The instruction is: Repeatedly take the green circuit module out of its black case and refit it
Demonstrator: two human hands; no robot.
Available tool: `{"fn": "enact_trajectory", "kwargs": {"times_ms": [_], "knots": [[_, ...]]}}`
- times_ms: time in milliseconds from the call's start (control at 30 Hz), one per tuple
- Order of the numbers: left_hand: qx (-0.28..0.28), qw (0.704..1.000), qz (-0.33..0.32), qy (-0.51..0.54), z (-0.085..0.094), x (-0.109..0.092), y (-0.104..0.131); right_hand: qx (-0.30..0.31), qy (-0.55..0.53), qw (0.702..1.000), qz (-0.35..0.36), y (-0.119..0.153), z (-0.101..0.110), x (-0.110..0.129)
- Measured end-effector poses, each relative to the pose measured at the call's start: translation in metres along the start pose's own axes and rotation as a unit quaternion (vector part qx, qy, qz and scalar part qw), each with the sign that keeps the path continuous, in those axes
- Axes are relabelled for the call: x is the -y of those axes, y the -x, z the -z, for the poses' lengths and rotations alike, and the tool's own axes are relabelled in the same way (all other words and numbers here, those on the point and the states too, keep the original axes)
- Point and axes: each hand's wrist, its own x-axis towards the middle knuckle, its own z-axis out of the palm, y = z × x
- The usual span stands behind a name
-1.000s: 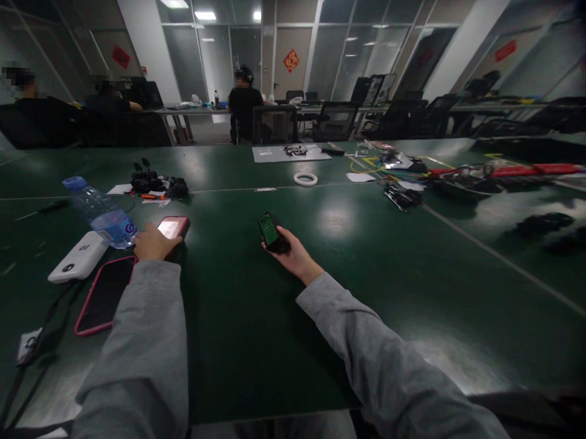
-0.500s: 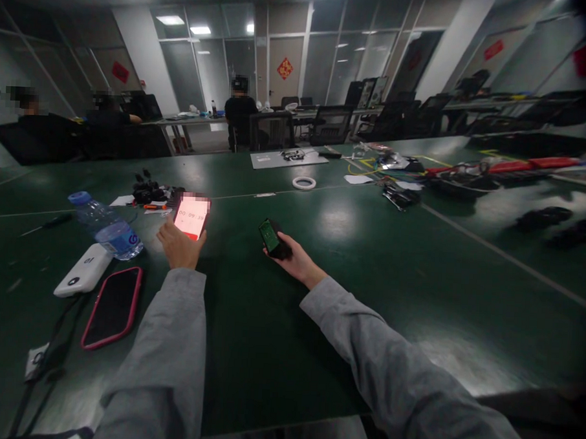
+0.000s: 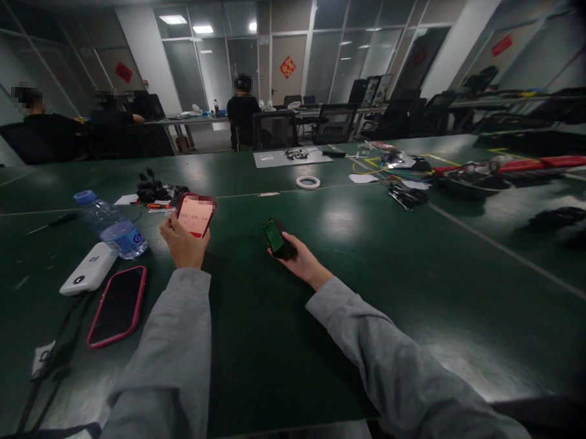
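My left hand (image 3: 186, 244) is closed round a phone (image 3: 196, 216) in a dark red case, held upright with its lit screen showing timer digits. In my right hand (image 3: 301, 259) is a small black box-shaped device (image 3: 278, 238) with a green circuit board or screen on its face; its exact kind is unclear. The right fingers wrap its side and underside. Left of my left forearm, a second phone (image 3: 117, 306) in a pink-red case lies dark on the green table (image 3: 258, 347). A white power bank (image 3: 89, 269) with a cable rests beyond it.
A tilted-looking water bottle (image 3: 112, 228) stands at the left beside a screwdriver (image 3: 54, 222). Black parts (image 3: 156, 191) lie behind the lit phone. Farther off are a tape roll (image 3: 307, 182), a grey board (image 3: 293, 157) and wires with tools (image 3: 402, 172). Several people sit beyond the table.
The whole view has shifted slightly, so everything appears a little to the right. The lit phone's screen looks dimmer and its digits clearer. Both hands keep their holds.
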Motion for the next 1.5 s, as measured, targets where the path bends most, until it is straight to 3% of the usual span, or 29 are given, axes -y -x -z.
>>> {"fn": "enact_trajectory", "kwargs": {"times_ms": [900, 1500], "knots": [[0.008, 0.999, 0.020, -0.040, 0.0062, -0.0027, 0.0007, 0.008, 0.002, 1.000, 0.001, -0.0023, 0.0051, -0.0009], [0.010, 0.998, 0.029, -0.054, 0.0050, -0.0015, 0.0003, -0.014, -0.004, 1.000, -0.003, 0.0027, -0.0030, 0.0011]]}}
